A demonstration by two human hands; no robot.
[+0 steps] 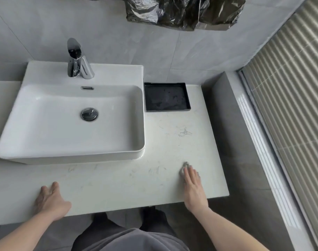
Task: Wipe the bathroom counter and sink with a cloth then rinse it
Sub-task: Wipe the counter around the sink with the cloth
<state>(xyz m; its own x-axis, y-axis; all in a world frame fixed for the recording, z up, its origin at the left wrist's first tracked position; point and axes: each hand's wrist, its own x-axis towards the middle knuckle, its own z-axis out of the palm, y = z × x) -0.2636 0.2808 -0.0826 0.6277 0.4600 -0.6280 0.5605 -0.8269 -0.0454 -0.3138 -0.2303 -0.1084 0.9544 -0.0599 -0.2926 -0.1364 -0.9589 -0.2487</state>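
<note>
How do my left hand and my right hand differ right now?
The right hand presses a grey cloth flat on the counter; the left hand is bare, holding nothing. The right hand is out by the counter's right end, the left hand at the front edge below the sink. Both lie palm down on the counter.

- Soft, even daylight fills the scene, brightest along the right side at the window blind (290, 98) and the glossy white sill (259, 142), which shows streaky glare.
- The white sink (45, 127) basin is brightly lit, with gentle shading under its right inner wall and a thin shadow beneath its front rim.
- The chrome faucet (78, 60) and drain plug (89, 114) carry sharp reflections.
- The black plastic sheet (181, 11) at the top glints.
- Wide-angle distortion bows the counter (118, 182) edges; the picture looks slightly soft overall.
</note>
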